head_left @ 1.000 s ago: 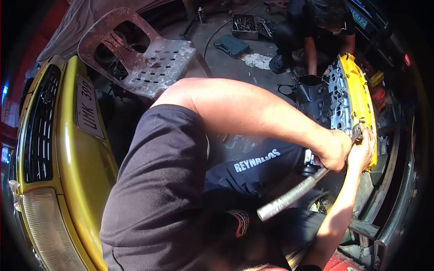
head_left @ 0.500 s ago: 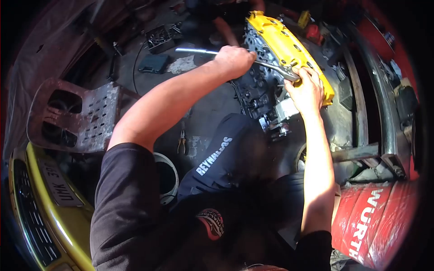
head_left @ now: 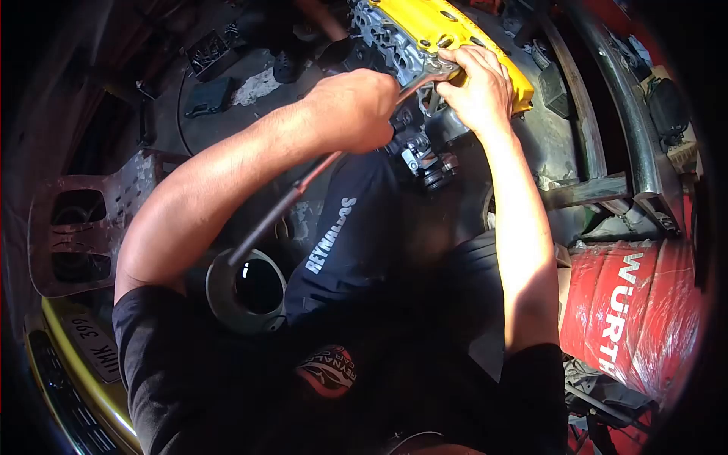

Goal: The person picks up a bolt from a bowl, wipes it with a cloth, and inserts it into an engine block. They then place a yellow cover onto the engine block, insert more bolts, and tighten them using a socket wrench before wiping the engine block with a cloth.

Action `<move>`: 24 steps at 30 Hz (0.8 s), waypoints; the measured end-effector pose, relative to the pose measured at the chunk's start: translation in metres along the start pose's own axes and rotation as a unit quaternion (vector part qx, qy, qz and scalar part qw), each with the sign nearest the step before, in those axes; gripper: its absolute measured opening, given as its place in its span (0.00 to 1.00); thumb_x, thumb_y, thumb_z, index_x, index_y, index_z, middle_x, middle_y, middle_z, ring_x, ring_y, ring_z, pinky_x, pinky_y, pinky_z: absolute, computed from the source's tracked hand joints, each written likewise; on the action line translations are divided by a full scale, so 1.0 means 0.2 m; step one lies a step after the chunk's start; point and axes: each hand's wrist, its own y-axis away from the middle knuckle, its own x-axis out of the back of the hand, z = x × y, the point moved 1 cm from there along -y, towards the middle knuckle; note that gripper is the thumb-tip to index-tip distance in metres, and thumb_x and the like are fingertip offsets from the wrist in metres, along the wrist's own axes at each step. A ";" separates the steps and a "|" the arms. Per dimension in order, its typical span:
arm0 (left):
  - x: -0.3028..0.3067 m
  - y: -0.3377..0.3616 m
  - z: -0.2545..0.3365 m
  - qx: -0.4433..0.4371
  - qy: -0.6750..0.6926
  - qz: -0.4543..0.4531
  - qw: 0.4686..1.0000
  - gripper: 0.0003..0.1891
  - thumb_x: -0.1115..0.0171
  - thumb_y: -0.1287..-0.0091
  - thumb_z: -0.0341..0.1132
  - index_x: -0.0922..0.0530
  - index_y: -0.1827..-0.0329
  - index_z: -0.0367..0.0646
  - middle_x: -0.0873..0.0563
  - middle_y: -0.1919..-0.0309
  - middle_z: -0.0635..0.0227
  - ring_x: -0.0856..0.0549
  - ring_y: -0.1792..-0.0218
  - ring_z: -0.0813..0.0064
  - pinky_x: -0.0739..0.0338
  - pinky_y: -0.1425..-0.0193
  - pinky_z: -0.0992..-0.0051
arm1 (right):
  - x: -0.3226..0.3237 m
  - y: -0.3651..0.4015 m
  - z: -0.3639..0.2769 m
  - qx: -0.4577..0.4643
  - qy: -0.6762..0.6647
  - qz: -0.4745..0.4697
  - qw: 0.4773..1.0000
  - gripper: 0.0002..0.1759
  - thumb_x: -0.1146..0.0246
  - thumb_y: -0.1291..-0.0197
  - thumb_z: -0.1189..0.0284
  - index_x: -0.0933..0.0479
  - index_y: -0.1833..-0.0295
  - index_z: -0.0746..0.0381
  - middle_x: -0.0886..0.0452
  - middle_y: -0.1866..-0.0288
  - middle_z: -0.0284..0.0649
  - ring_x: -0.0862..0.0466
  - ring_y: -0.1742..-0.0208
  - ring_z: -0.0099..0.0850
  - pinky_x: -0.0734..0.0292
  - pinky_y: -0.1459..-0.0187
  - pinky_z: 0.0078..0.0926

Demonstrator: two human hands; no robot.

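Observation:
An engine with a yellow cover (head_left: 421, 20) lies at the top centre, its grey metal side (head_left: 385, 36) facing left. My left hand (head_left: 356, 110) is closed round the shaft of a long wrench (head_left: 288, 199), whose handle slants down toward the lower left. The wrench head (head_left: 438, 68) sits by the near part of the engine, beside the yellow cover. My right hand (head_left: 481, 89) has its thumb and fingers round that head, the fingers resting near the cover's edge. What lies under the wrench head is hidden.
A white round container (head_left: 220, 292) stands near my leg. Left are a perforated chair (head_left: 114, 205) and a yellow car front (head_left: 91, 371). A metal frame (head_left: 591, 189) and a red WURTH-marked wrapped object (head_left: 629, 311) are right. Another person's arm (head_left: 322, 19) shows at the top.
My left hand has pulled the wrench handle toward me, from pointing left to pointing down-left. The right hand remains at the wrench head. The whole view has shifted.

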 end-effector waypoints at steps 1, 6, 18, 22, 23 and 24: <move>0.01 -0.03 -0.07 -0.010 -0.061 0.013 0.998 0.11 0.39 0.41 0.31 0.21 0.57 0.37 0.13 0.64 0.51 0.13 0.56 0.49 0.18 0.53 0.58 | 0.00 -0.01 -0.01 0.004 0.007 0.009 1.000 0.24 0.25 0.58 0.67 0.16 0.50 0.50 0.16 0.47 0.31 0.22 0.38 0.32 0.34 0.34 0.39; -0.01 -0.24 -0.34 -0.025 -0.155 0.125 0.980 0.11 0.41 0.37 0.30 0.22 0.52 0.41 0.12 0.62 0.54 0.13 0.55 0.53 0.19 0.53 0.55 | -0.02 0.01 0.00 -0.001 0.031 0.018 0.999 0.24 0.24 0.56 0.64 0.16 0.49 0.49 0.16 0.46 0.31 0.23 0.37 0.33 0.34 0.34 0.40; -0.01 0.00 0.14 0.036 0.311 -0.035 0.949 0.17 0.36 0.42 0.38 0.19 0.70 0.26 0.14 0.74 0.48 0.11 0.68 0.58 0.18 0.59 0.63 | -0.01 -0.04 0.00 0.014 0.040 -0.051 0.998 0.25 0.32 0.53 0.76 0.17 0.45 0.49 0.16 0.45 0.33 0.24 0.35 0.35 0.38 0.30 0.39; -0.01 0.06 0.08 0.120 0.466 -0.068 0.874 0.12 0.40 0.40 0.34 0.20 0.64 0.30 0.16 0.78 0.59 0.14 0.76 0.68 0.20 0.71 0.68 | -0.04 -0.04 -0.05 -0.041 0.071 -0.061 0.995 0.26 0.34 0.53 0.78 0.19 0.45 0.50 0.17 0.45 0.36 0.25 0.34 0.35 0.44 0.28 0.42; -0.01 0.05 0.06 0.140 0.492 -0.082 0.856 0.10 0.40 0.39 0.33 0.20 0.64 0.31 0.17 0.78 0.61 0.16 0.78 0.70 0.21 0.72 0.69 | -0.04 -0.04 -0.06 -0.048 0.076 -0.061 0.994 0.26 0.34 0.53 0.77 0.19 0.45 0.50 0.17 0.45 0.36 0.26 0.34 0.35 0.46 0.27 0.43; -0.01 0.04 0.05 0.157 0.484 -0.088 0.856 0.11 0.40 0.37 0.33 0.20 0.62 0.32 0.17 0.78 0.61 0.17 0.78 0.71 0.22 0.74 0.70 | -0.05 -0.03 -0.07 -0.053 0.068 -0.050 0.995 0.26 0.34 0.53 0.77 0.20 0.45 0.50 0.17 0.45 0.37 0.27 0.33 0.34 0.51 0.25 0.48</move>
